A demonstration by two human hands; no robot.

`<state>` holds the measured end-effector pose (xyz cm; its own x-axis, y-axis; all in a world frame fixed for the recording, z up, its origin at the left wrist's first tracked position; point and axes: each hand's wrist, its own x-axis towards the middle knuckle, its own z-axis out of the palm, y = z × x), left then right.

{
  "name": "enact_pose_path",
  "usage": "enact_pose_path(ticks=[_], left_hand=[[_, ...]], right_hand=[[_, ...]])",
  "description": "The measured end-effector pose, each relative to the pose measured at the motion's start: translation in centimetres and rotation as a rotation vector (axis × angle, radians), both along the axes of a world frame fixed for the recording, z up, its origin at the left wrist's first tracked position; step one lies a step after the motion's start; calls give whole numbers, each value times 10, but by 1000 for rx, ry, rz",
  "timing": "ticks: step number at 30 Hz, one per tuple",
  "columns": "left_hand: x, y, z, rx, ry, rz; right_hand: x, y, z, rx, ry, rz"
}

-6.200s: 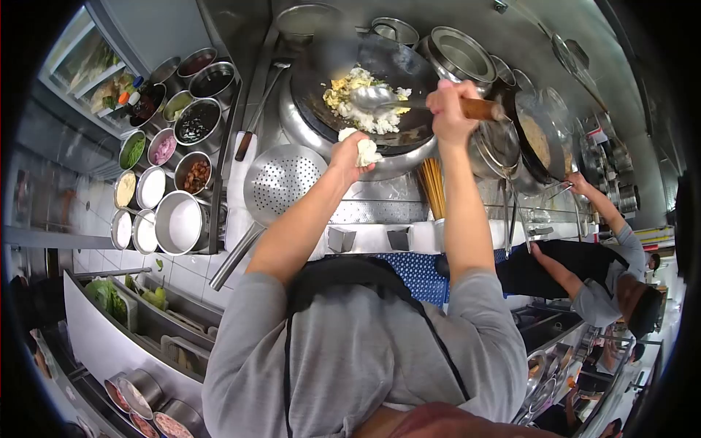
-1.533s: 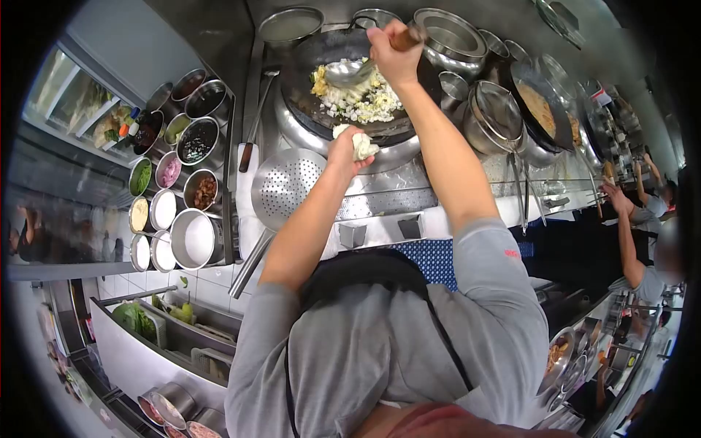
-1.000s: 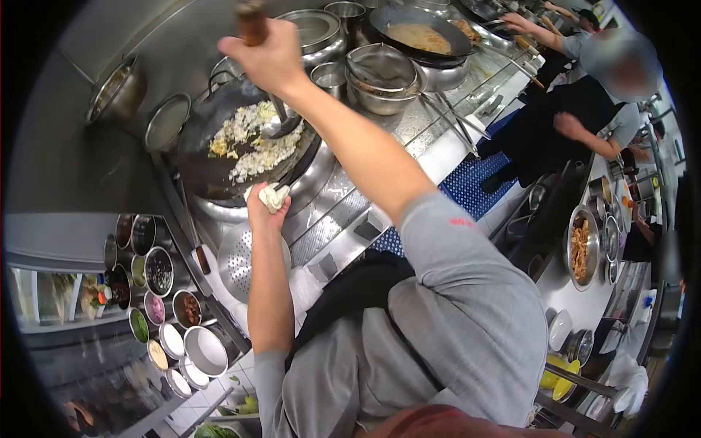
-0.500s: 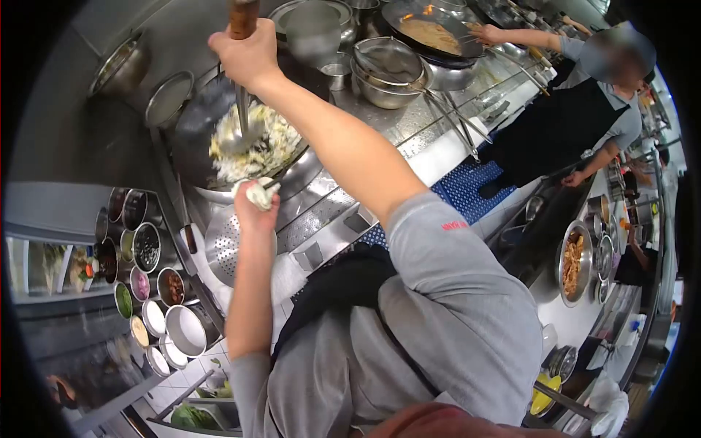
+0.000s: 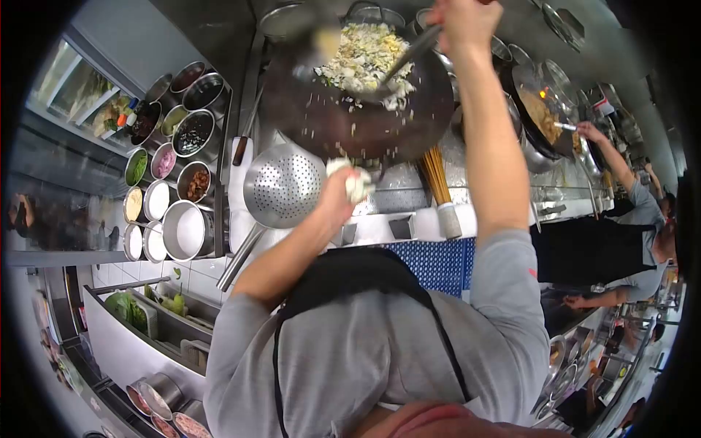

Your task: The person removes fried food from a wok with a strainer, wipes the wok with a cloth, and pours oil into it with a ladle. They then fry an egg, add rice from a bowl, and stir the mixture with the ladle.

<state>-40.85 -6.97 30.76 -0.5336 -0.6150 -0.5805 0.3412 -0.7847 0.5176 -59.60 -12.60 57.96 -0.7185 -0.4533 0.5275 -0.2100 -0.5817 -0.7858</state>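
Observation:
My left hand (image 5: pixel 342 194) is closed around a white cloth (image 5: pixel 352 179) at the near edge of a large dark wok (image 5: pixel 321 120); the wok's handle is hidden under the cloth. Fried rice (image 5: pixel 365 58) lies toward the wok's far side, with loose grains scattered across its near half. High at the upper right, my right hand (image 5: pixel 466 25) grips the handle of a metal ladle (image 5: pixel 394 77), whose bowl is down in the rice. A perforated strainer (image 5: pixel 283 186) rests just left of my left hand.
Metal containers of ingredients (image 5: pixel 184 230) stand at the left. A bamboo brush (image 5: pixel 436 179) is right of the wok's near edge. At the right a co-worker (image 5: pixel 642 233) reaches to another wok (image 5: pixel 540 120) with a flame behind it. Vegetable bins (image 5: pixel 175 306) sit lower left.
The view has turned, and the scene appears rotated. The wok now looks tilted, with rice gathered at its far side and grains spread nearer. Both hands keep their holds.

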Motion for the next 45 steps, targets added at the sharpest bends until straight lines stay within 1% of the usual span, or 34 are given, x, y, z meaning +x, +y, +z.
enact_pose_path(ticks=[1, 3, 4, 5, 6, 7, 8, 10, 11, 12, 13, 14, 15, 16, 19, 20, 22, 23, 25, 26, 27, 28, 29, 30, 33, 34, 35, 37, 38, 39, 41, 42, 43, 45], left_hand=[[8, 4, 13, 49, -49, -9], [0, -13, 31, -15, 38, -19], [-5, -20, 37, -29, 76, -23], [-18, -41, 45, 26, 16, 19], [-29, -64, 24, -10, 21, -58], [-40, -84, 0, -17, 1, -75], [-43, -90, -2, -25, -15, -66], [-47, -96, -15, -25, -22, -79], [-49, -99, -22, -24, -10, -96], [-48, -97, -17, -27, -38, -91], [-49, -97, -12, -33, -52, -83], [-49, -95, -8, -36, -72, -81], [-48, -92, -8, -38, -96, -84], [-47, -92, -11, -62, -87, -92], [-41, -91, -9, -71, -56, -147], [-39, -93, -19, -99, -28, -189], [-30, -87, -8, -104, -31, -224], [-24, -83, -2, -102, -37, -243], [-14, -76, -2, -115, -50, -271], [-7, -73, -4, -147, -38, -292], [0, -68, -7, -175, -28, -313], [12, -61, 1, -150, 38, -334], [20, -55, -5, -154, 51, -336], [25, -49, -13, -161, 69, -334], [36, -36, -22, -99, 172, -375], [38, -32, -26, -85, 173, -399], [39, -30, -28, -77, 174, -426], [43, -26, -27, -90, 134, -450], [50, -23, -26, -100, 142, -472], [52, -23, -23, -120, 156, -492], [50, -22, -18, -138, 161, -455], [47, -23, -20, -125, 164, -450], [44, -23, -23, -109, 164, -448], [38, -22, -30, -75, 156, -472]], right_hand=[[-4, 7, 17, 24, -38, 36], [1, 18, 35, 87, -10, 102], [4, 16, 39, 94, 41, 83], [6, 14, 40, 93, 93, 59], [9, 23, 39, 21, 109, 106], [12, 36, 40, -61, 135, 158], [16, 48, 37, -139, 161, 213], [22, 64, 1, -344, 270, 183], [13, 58, -34, -364, 269, 219], [-3, 43, -79, -382, 384, 154], [-9, 23, -126, -293, 344, 97], [-7, 13, -152, -168, 203, 143], [-14, 1, -150, -164, 177, 179], [-21, -13, -135, -76, 225, 133], [-6, -33, -72, -78, 174, 113], [0, -34, -72, -153, 183, 185], [11, -31, -82, -297, 200, 335], [5, -44, -107, -308, 322, 292], [-9, -75, -139, -154, 276, 321], [-17, -84, -126, -89, 203, 332], [-15, -90, -100, -29, 197, 256], [0, -79, -71, 24, 195, 182], [13, -70, -52, 70, 196, 106], [6, -67, -50, -54, 141, 311], [18, -46, -83, -307, 270, 581], [19, -51, -105, -188, 181, 521], [16, -58, -117, -182, 197, 403], [-2, -65, -90, 12, 268, 281], [1, -61, -75, 72, 294, 115], [11, -50, -55, 48, 215, 114], [27, -14, -36, -18, 110, 364], [29, -5, -47, -120, 159, 426], [32, 0, -63, -161, 149, 556], [33, -26, -109, -147, 144, 287]])
